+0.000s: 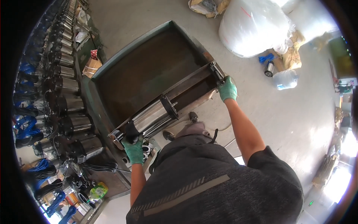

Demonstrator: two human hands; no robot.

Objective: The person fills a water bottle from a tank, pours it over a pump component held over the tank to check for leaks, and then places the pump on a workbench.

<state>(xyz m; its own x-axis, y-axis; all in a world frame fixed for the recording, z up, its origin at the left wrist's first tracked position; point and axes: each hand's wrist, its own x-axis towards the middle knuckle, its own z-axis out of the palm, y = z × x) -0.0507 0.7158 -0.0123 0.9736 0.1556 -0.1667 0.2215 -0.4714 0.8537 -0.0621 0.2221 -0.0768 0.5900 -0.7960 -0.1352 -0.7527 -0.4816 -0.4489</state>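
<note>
A shiny steel cylinder with black ends point(153, 116), which looks like a pump or motor body, lies slantwise across the near edge of a dark metal tray point(130, 37). My left hand point(133, 150), in a green glove, is at the cylinder's lower-left black end, its fingers partly hidden. At the tray's right corner, my gloved right hand point(227, 89) is closed around the lower end of a metal rod-like fitting point(216, 71). A flat metal bar point(186, 81) runs along the tray between the two ends.
Rows of similar steel cylinders point(69, 102) with blue and black cables line the left. A small carton point(91, 67) stands beside the tray. Large plastic-wrapped bundles point(253, 28) and another cylinder point(269, 69) rest on the floor at right. My shoes point(193, 117) show below the tray.
</note>
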